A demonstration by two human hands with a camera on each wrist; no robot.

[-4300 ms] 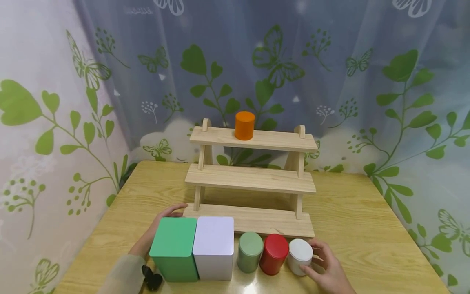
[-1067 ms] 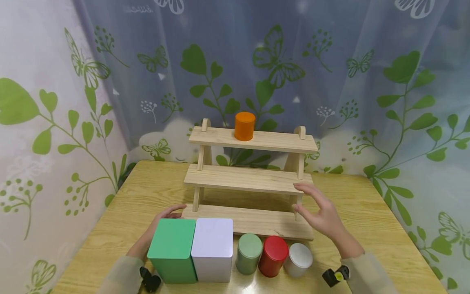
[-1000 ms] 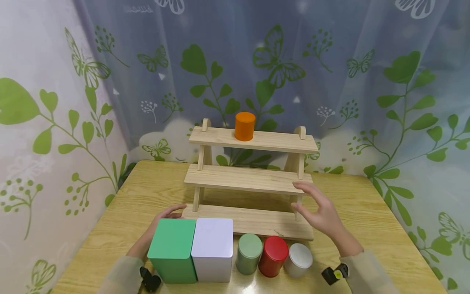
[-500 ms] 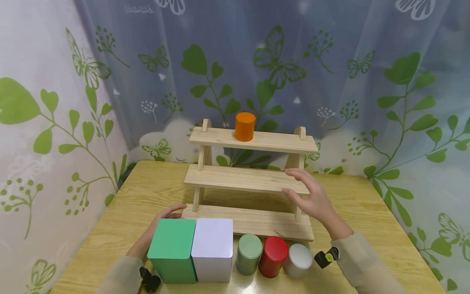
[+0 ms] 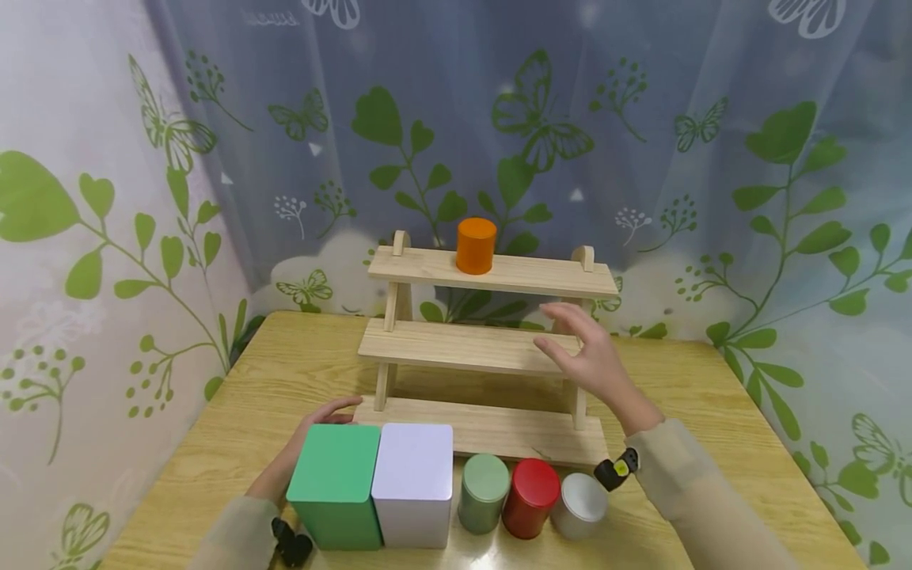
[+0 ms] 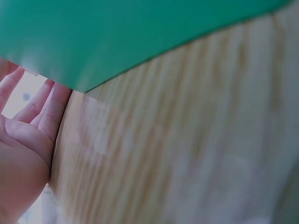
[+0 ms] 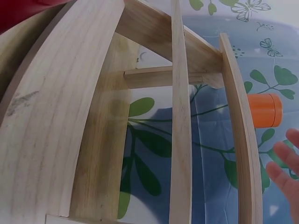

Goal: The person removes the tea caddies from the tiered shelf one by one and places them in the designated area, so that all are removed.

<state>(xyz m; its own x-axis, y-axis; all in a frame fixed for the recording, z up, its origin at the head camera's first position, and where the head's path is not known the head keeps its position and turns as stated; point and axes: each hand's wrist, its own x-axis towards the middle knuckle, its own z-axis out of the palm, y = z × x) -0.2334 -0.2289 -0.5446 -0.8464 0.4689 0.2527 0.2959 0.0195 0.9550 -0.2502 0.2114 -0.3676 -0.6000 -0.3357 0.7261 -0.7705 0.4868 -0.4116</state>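
Note:
My right hand (image 5: 587, 356) is raised in front of the right end of a three-step wooden shelf (image 5: 470, 347), thumb and fingers spread with nothing between them. On the top step stands an orange canister (image 5: 475, 247); in the right wrist view, my fingertips (image 7: 280, 154) appear near the orange canister (image 7: 265, 110). My left hand (image 5: 322, 421) lies at the left end of the bottom step, fingers loosely extended, partly hidden behind a tall green box (image 5: 336, 467). The left wrist view shows that palm (image 6: 28, 144) below the green box (image 6: 93, 37), holding nothing.
A pale lavender box (image 5: 413, 475) stands against the green one. To its right, a light green canister (image 5: 484, 491), a red canister (image 5: 530, 499) and a white canister (image 5: 579, 507) line up before the shelf. A patterned curtain (image 5: 442, 142) hangs behind the wooden table (image 5: 712, 443).
My right hand has left the white canister, which stays at the row's right end, and has risen up and leftward along the shelf. The left hand stays put.

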